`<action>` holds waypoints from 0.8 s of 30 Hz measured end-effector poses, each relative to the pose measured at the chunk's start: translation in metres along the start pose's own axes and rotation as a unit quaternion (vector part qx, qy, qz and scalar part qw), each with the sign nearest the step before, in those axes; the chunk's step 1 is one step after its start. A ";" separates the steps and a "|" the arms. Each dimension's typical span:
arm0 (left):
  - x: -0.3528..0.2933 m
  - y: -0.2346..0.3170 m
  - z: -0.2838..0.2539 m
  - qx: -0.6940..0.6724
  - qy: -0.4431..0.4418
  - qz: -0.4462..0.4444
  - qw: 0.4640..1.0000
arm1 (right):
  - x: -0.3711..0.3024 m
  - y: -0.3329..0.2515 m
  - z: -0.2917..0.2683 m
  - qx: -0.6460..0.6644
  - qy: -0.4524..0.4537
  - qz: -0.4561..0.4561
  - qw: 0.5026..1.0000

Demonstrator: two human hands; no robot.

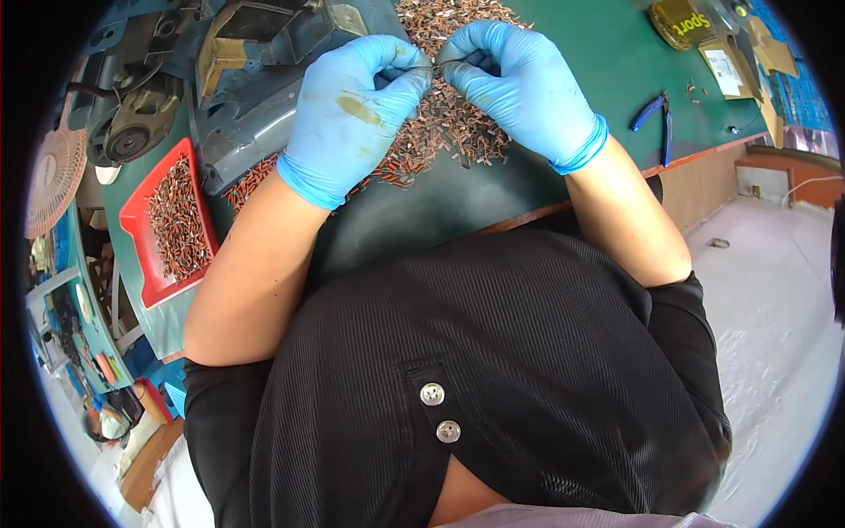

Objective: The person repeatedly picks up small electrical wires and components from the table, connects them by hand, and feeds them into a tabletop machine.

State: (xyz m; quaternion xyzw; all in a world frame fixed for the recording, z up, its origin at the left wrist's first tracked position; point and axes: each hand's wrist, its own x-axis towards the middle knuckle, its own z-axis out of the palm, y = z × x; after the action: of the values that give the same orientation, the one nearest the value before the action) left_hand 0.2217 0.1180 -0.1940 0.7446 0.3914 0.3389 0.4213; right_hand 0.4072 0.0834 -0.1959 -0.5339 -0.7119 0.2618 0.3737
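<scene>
Small metal pieces (462,132) lie in a loose heap beneath and beyond our fingers (403,60), on a green tabletop (607,75). Thumb and forefinger of our gloved left hand (343,123) are pinched closed, as are those of our gloved right hand (537,101); the two pairs of tips nearly meet, and we cannot tell whether a piece sits between them.

Nearer us than the fingers, the tabletop's front edge slants across, close to our body. To their right, bare green runs to blue-handled pliers (667,132); to their left, a dark grey casing (251,132) crowds our left hand. Lower left of them stands a red tray (157,286) of similar pieces.

The pieces are short, thin and tangled, mixing coppery red-brown with dull silver.

Far to the upper right of the fingers, a dark container (678,25) bears yellow lettering, and cardboard (746,66) carries a white label, too small to read.
</scene>
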 end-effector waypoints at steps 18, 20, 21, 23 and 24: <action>-0.012 0.001 -0.019 -0.389 -0.054 -0.182 0.901 | 0.003 -0.008 0.024 0.479 -0.021 0.020 0.877; -0.017 0.002 -0.021 -0.359 -0.048 -0.188 0.913 | 0.000 -0.016 0.026 0.442 -0.006 0.018 0.897; -0.021 0.002 -0.022 -0.307 -0.031 -0.162 0.937 | -0.001 -0.020 0.027 0.403 0.012 0.015 0.915; -0.027 0.004 -0.024 -0.255 -0.013 -0.137 0.957 | -0.003 -0.023 0.026 0.332 0.021 0.025 0.943; -0.029 0.009 -0.024 -0.212 0.014 -0.113 0.971 | -0.004 -0.024 0.027 0.258 0.033 0.036 0.965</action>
State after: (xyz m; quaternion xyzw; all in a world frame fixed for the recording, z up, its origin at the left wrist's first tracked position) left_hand 0.1908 0.0983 -0.1810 0.5840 0.3986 0.3749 0.5996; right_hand 0.3725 0.0728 -0.1942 -0.4528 -0.5880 0.4318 0.5127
